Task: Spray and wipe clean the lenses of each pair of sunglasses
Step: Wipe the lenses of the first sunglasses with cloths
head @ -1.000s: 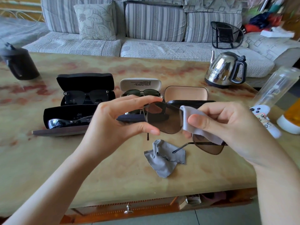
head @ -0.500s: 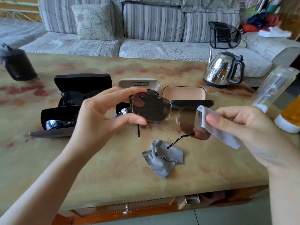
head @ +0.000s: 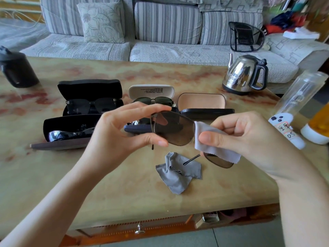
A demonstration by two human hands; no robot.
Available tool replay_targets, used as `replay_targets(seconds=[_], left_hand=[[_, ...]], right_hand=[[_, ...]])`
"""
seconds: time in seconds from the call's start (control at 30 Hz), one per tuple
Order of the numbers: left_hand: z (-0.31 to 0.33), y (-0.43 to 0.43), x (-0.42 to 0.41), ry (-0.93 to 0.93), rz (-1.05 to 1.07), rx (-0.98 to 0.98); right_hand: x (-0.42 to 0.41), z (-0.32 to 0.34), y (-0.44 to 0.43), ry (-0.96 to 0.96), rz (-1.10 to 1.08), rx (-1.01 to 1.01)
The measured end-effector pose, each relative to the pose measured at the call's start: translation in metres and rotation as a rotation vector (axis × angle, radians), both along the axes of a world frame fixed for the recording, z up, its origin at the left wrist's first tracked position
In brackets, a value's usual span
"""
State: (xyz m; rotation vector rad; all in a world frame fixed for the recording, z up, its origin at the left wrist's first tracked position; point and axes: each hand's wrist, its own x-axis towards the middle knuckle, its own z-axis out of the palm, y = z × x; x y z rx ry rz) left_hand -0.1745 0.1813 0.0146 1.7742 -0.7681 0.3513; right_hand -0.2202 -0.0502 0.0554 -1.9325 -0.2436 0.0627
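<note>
Pinching the sunglasses point(head: 173, 129) by one lens rim, the left hand point(head: 114, 138) steadies them so the right hand's point(head: 249, 138) fingers point(head: 208, 138) pinch the cloth point(head: 219, 152) over the other lens.

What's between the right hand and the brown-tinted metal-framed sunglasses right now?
A pale grey microfibre cloth: the right hand pinches it onto the brown-tinted sunglasses. The head view shows this.

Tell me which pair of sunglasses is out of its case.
The brown-lensed pair, pinched by the left hand; the black pair, green pair and mirrored pair lie cased.
</note>
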Motion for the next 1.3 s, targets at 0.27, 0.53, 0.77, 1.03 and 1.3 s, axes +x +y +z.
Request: replay_targets(seconds=[0.27, 0.53, 0.77, 1.03, 1.3], left_hand=[[0.003, 0.005, 0.002, -0.025, 0.006, 0.013], [0.007, 0.011, 0.001, 0.046, 0.011, 0.025], [0.045, 0.013, 0.001, 0.376, -0.14, 0.033], [0.05, 0.0, -0.026, 0.424, -0.145, 0.274], [0.045, 0.003, -0.02, 0.631, -0.303, 0.257]], right_hand=[[-0.004, -0.002, -0.02, 0.046, 0.036, -0.02], [-0.004, -0.007, -0.037, -0.012, 0.031, 0.027], [-0.004, 0.004, -0.024, -0.183, 0.006, -0.03], [0.004, 0.002, -0.002, -0.279, 0.078, -0.272], [0.007, 0.004, 0.004, -0.387, 0.07, -0.255]])
